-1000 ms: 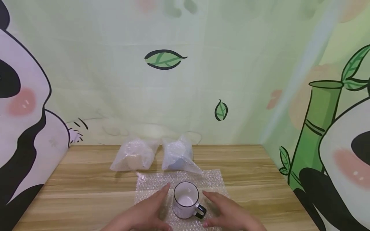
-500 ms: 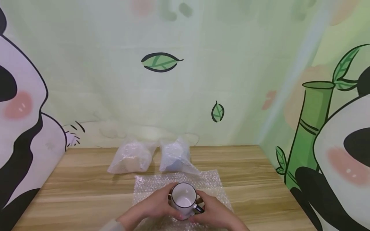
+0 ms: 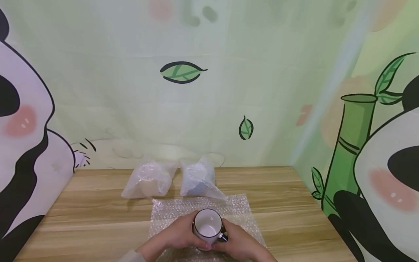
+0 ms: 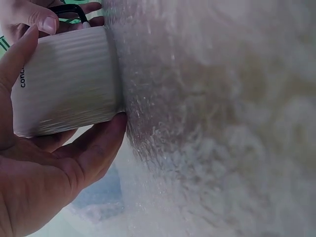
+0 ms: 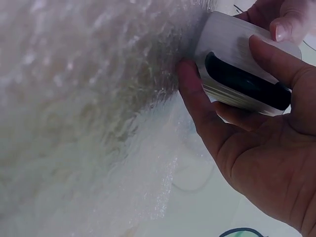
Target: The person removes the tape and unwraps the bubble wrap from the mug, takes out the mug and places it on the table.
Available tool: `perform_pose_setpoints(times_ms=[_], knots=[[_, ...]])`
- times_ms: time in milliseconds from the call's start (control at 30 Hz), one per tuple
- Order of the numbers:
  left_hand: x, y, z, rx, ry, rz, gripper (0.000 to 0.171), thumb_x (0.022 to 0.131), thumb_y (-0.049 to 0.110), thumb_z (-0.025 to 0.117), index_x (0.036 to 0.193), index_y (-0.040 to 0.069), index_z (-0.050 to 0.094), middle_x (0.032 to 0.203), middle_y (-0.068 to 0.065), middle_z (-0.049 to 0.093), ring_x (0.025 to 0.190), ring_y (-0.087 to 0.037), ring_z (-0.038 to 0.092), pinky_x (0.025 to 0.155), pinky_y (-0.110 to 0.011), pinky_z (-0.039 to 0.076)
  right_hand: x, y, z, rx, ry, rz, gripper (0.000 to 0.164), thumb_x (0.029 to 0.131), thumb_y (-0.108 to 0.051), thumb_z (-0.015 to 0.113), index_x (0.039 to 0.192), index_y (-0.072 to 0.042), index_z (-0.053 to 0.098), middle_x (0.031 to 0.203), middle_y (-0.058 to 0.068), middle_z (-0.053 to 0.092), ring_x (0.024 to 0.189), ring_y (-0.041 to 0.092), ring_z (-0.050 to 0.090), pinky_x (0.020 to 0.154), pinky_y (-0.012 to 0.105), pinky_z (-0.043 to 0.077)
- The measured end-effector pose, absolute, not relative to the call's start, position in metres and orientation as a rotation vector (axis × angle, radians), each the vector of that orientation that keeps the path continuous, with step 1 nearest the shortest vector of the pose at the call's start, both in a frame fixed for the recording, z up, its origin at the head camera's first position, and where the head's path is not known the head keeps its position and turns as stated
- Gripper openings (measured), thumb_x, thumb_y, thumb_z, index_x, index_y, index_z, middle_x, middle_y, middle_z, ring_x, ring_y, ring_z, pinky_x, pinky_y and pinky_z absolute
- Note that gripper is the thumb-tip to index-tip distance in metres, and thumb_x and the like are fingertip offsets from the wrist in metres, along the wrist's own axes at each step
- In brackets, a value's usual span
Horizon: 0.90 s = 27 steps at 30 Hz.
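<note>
A white mug (image 3: 208,224) with a dark rim and black handle (image 3: 223,237) stands upright on a sheet of bubble wrap (image 3: 176,207). My left hand (image 3: 181,231) grips its left side, thumb across the front and fingers curled behind. On the opposite side my right hand (image 3: 237,240) holds the mug around the handle, its thumb near the left thumb. In the left wrist view, dark lettering shows on the ribbed mug wall (image 4: 69,84), partly covered by a thumb. The right wrist view has the black handle (image 5: 247,81) between my right thumb and fingers.
Behind the sheet, two bubble-wrapped bundles stand on the wooden table (image 3: 98,214): one with a beige thing inside (image 3: 148,182), one with a blue thing inside (image 3: 198,180). A printed panda backdrop (image 3: 209,109) rises along the table's back edge.
Both hands have come in from either side of the mug and taken hold of it. The mug stays at about the same place on the bubble wrap.
</note>
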<state>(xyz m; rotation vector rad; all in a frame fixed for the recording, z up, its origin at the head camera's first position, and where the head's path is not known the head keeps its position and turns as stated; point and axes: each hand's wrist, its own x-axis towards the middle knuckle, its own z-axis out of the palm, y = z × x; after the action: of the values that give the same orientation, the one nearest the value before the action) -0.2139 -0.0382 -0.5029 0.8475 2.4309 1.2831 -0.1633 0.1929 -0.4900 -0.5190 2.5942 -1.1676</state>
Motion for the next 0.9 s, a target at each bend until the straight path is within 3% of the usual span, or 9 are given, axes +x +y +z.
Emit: perform_pose_setpoints(times_ms=[600, 733, 900], knots=[[-0.213, -0.043, -0.494, 0.856, 2.421, 1.33, 0.085, 0.065, 0.038, 0.097, 0.138, 0.014, 0.059, 0.117, -0.003, 0.072, 0.107, -0.023, 0.067, 0.093, -0.034, 0.052, -0.161, 0.191, -0.477, -0.56, 2.668, -1.072, 0.055, 0.093, -0.015, 0.069, 0.145, -0.009, 0.052, 0.133, 0.008, 0.068, 0.124, 0.023, 0.062, 0.103, 0.044, 0.053], [-0.213, -0.043, -0.489, 0.886, 2.425, 1.325, 0.084, 0.066, 0.038, 0.096, 0.137, 0.014, 0.059, 0.117, -0.003, 0.072, 0.107, -0.023, 0.067, 0.093, -0.033, 0.052, -0.161, 0.191, -0.472, -0.567, 2.707, -1.048, 0.046, 0.091, -0.012, 0.068, 0.136, -0.009, 0.057, 0.122, 0.005, 0.071, 0.109, 0.014, 0.063, 0.094, 0.039, 0.055], [-0.214, -0.039, -0.482, 0.914, 2.427, 1.323, 0.084, 0.066, 0.038, 0.096, 0.138, 0.016, 0.058, 0.118, -0.002, 0.072, 0.109, -0.023, 0.067, 0.094, -0.034, 0.052, -0.159, 0.193, -0.464, -0.583, 2.783, -1.02, 0.046, 0.088, -0.008, 0.067, 0.133, -0.01, 0.06, 0.116, 0.003, 0.072, 0.101, 0.011, 0.062, 0.091, 0.042, 0.056]])
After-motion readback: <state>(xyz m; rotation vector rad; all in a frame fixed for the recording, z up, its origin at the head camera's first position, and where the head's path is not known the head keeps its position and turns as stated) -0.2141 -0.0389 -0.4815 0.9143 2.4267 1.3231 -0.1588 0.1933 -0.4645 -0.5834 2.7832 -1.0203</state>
